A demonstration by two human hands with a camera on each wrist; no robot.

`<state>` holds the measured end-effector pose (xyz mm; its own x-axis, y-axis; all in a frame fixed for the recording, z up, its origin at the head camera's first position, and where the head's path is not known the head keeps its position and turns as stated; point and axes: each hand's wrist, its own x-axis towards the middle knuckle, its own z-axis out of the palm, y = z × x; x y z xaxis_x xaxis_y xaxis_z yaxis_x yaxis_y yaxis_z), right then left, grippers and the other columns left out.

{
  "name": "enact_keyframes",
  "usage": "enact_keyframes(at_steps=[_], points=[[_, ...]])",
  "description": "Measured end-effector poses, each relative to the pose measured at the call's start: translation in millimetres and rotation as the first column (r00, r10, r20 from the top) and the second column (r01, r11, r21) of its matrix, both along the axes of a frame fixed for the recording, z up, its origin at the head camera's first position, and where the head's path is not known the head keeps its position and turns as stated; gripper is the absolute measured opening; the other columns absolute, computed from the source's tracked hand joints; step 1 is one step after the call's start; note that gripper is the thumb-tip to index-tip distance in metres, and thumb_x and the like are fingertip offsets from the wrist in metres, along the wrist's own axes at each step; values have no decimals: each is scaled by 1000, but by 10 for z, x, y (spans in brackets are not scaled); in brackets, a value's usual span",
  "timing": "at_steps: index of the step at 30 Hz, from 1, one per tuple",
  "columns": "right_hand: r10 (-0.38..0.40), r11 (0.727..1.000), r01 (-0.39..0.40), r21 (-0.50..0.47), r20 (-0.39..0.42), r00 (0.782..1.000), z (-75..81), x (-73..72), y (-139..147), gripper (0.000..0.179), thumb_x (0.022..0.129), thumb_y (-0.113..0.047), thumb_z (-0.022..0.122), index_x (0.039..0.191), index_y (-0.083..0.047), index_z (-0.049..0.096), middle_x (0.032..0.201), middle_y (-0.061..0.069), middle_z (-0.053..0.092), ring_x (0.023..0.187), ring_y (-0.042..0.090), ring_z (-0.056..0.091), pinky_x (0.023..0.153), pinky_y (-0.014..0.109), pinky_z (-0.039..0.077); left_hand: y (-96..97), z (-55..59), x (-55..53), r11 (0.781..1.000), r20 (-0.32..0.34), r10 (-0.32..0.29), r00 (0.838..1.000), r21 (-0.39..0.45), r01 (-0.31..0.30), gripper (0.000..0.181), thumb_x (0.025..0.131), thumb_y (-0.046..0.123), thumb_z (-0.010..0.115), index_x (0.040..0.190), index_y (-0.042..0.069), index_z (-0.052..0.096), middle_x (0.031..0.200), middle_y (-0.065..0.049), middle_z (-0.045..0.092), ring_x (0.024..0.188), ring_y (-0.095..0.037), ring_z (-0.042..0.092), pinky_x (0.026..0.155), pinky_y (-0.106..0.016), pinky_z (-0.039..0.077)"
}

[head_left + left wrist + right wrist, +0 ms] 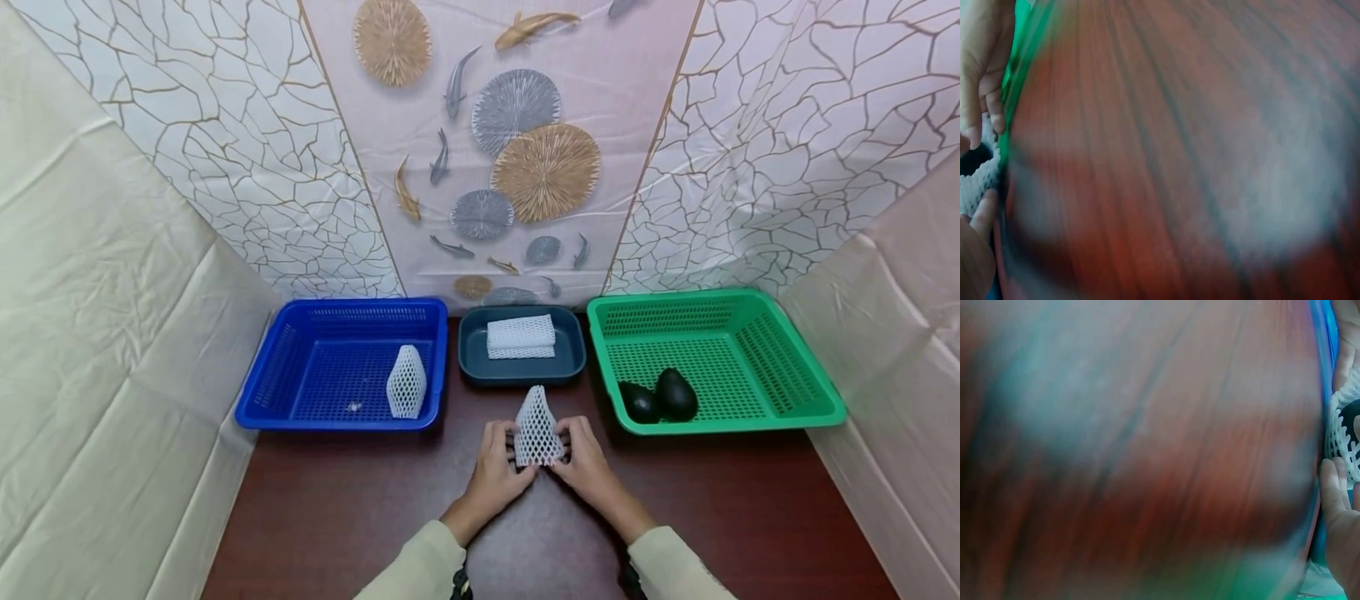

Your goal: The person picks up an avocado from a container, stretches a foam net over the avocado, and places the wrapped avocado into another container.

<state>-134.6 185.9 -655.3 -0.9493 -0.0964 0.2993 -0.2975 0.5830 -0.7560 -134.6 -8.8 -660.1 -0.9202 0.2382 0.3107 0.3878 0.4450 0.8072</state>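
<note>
A white foam net sleeve [537,429] stands upright between my two hands above the table, narrow at its top. My left hand [495,475] grips its left side, thumb at the lower rim. On the other side my right hand [588,462] holds it the same way. Through the sleeve's opening, a dark rounded thing [1350,414] shows inside in the right wrist view. It looks like the black avocados [677,395] lying in the green basket [720,429]. Both wrist views catch the hands only at their edge.
The blue basket [337,423] at the left holds another net-wrapped piece [407,383]. Between the baskets, a dark tray [521,375] carries flat white foam nets [521,337]. The dark red-brown table [337,517] lies in front, with a patterned cloth wall [465,275] behind.
</note>
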Motion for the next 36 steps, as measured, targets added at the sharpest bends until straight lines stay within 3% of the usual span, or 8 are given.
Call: enact_keyframes(at_steps=[4,8,12,14,18,25,31,36], points=[[3,1000,-3,-14,34,999,4,13,-1,57,61,19,79,110,3,53,107,13,51,93,23,61,73,23,56,-53,59,-16,998,73,-66,995,-3,67,80,78,26,90,139,4,42,126,-13,47,103,-17,58,80,-24,58],[25,1000,-23,-18,71,997,27,27,-12,59,66,16,84,113,4,51,111,15,50,96,25,62,76,26,58,-69,136,-54,996,144,-81,986,-22,85,86,89,40,78,152,3,33,137,-16,47,103,-17,58,81,-27,56],[51,999,-50,-14,83,995,45,47,-17,63,68,10,89,116,3,50,114,15,50,97,23,63,78,28,60,-9,217,-126,998,235,-28,972,-50,41,80,100,47,61,156,0,30,148,-19,48,123,-27,57,100,-43,51],[73,997,-72,-9,83,994,57,59,-9,65,68,7,91,117,2,50,115,15,50,97,22,63,78,28,60,39,266,-162,998,300,10,954,-62,9,81,100,50,60,156,0,30,151,-20,47,132,-30,54,107,-49,47],[137,991,-136,-20,76,988,68,81,29,69,67,4,93,120,0,49,119,14,50,101,23,64,82,32,60,123,352,-214,991,386,83,919,-126,-36,91,94,60,64,156,2,33,147,-18,51,127,-29,57,103,-50,49],[222,975,-222,-18,37,974,134,108,168,75,70,5,91,130,3,47,124,15,56,106,31,67,85,44,60,198,387,-287,962,387,159,908,-268,-54,95,86,63,73,154,9,37,140,-13,58,111,-26,64,86,-48,55],[165,986,-166,1,111,980,176,137,240,79,75,8,86,141,1,43,130,21,57,108,36,67,89,46,58,236,408,-314,950,383,190,904,-305,-70,87,83,50,78,151,10,41,127,-9,63,97,-22,65,78,-45,54],[123,992,-126,27,108,987,195,143,276,73,80,11,78,144,2,42,133,21,55,108,34,66,88,46,57,232,410,-291,953,381,197,903,-292,-85,89,80,46,78,153,11,41,124,-8,61,94,-20,63,78,-44,54]])
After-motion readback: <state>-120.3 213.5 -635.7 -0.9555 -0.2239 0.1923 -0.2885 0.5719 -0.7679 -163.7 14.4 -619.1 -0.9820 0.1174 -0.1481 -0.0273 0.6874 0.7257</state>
